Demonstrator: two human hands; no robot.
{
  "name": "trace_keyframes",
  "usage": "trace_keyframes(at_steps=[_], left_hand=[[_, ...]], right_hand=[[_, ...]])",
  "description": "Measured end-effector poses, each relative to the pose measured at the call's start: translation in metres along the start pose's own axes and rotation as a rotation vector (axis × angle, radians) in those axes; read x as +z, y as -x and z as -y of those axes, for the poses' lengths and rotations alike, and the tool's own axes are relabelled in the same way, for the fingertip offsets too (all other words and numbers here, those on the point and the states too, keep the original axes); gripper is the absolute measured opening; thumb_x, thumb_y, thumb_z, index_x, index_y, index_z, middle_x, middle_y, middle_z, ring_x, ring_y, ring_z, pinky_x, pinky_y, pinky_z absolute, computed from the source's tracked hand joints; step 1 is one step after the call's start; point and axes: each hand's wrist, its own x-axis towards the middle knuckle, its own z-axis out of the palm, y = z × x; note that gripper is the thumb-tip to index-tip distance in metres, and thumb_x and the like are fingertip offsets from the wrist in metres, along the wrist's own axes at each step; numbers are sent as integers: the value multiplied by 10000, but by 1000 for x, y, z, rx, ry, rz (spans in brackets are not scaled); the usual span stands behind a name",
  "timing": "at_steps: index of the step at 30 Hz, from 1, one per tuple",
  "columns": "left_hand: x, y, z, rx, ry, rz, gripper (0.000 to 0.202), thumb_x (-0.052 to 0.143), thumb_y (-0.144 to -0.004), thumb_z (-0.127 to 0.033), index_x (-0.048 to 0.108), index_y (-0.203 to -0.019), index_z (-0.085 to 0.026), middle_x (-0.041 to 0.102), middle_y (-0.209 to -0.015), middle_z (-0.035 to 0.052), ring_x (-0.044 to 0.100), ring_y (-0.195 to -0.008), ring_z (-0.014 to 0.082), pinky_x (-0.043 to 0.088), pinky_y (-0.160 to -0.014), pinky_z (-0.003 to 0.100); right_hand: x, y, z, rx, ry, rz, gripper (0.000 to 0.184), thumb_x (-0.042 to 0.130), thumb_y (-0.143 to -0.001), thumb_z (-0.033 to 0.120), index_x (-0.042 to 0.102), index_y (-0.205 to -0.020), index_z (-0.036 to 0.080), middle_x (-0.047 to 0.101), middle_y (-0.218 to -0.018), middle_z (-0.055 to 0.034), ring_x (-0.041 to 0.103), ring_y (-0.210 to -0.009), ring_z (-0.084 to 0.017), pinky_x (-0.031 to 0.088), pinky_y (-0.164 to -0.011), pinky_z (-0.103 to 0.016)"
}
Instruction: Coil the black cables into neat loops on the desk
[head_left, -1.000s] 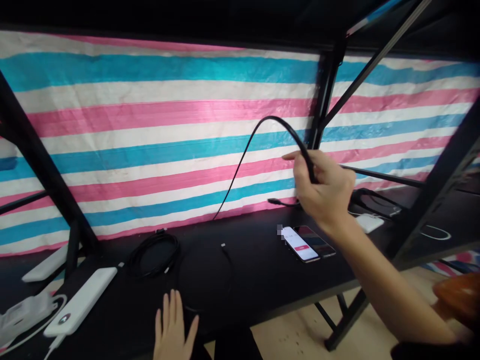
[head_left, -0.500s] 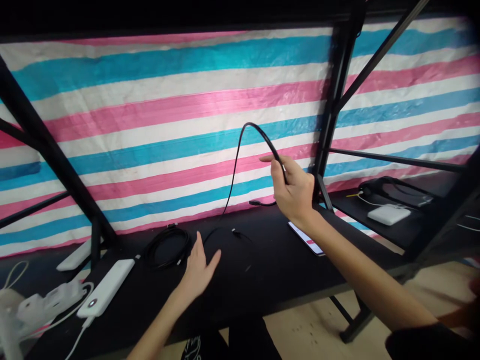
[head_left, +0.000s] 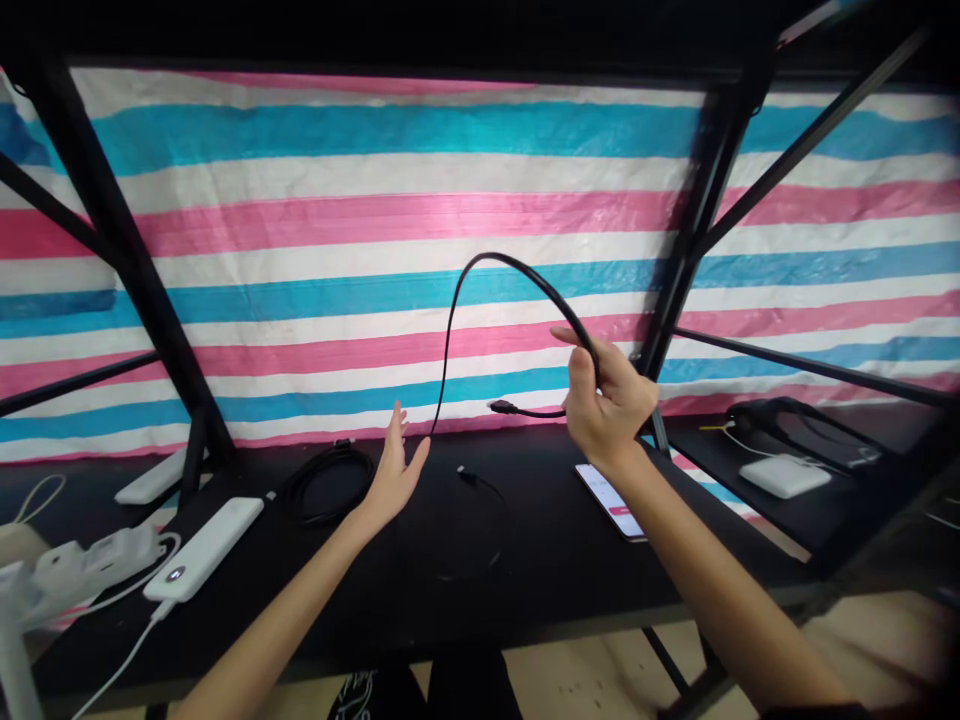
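Note:
My right hand [head_left: 616, 405] is raised over the shelf, its fingers wrapped round a black USB cable [head_left: 517, 265]. The cable arches up from the fist, then drops leftward to my left hand [head_left: 391, 478]. That hand stands with fingers stretched and thumb apart, beside the hanging stretch; whether it touches the cable I cannot tell. From under the right fist a USB plug [head_left: 504, 407] sticks out to the left. Another small plug [head_left: 469, 475] lies on the black shelf [head_left: 525, 590] between my hands. A coiled black cable [head_left: 296, 495] rests left of my left hand.
At the left lie a white power bank [head_left: 204, 548] with a white cable and a power strip [head_left: 90, 565]. A phone [head_left: 609, 503] with a lit screen lies beneath my right forearm. Black metal posts [head_left: 142, 290] frame both sides; a striped sheet [head_left: 360, 215] hangs behind.
My left hand has risen slightly towards the hanging cable. The right hand has shifted a little right and down in view with the cable, whose arch is wider. The camera view has also turned.

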Motion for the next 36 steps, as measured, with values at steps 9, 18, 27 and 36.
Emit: trace_keyframes(at_steps=[9,18,27,36], left_hand=[[-24,-36,-45,225,-94,-217,853,575,-825,-391,14,-1463,-306,200,-1475,197,404,-1273,305,399,-963,493],[-61,-87,-53,234,-176,-335,397,635,-749,-387,464,-1048,-191,484,-1170,125,458,-1168,277,390,-957,481],[-73,-100,-95,232,-180,-44,487,292,-906,-514,574,-705,-171,626,-765,71,588,-857,223,430,-848,378],[-81,-90,-100,317,-109,77,276,551,-820,-378,544,-1018,-186,628,-912,59,595,-881,179,458,-803,332]], right_hand=[[-1,9,-23,-577,5,198,258,464,-940,313,684,-1052,237,580,-508,13,530,-448,-98,360,-480,-227],[25,43,-37,-483,195,364,404,352,-969,432,712,-1050,268,570,-518,7,478,-429,-81,302,-454,-241],[45,30,-36,-357,224,443,344,392,-965,389,643,-1182,298,619,-629,7,516,-499,-84,292,-450,-234],[76,14,-21,416,-399,507,360,382,-947,413,620,-1081,178,590,-711,-10,601,-548,-95,487,-558,-211]])
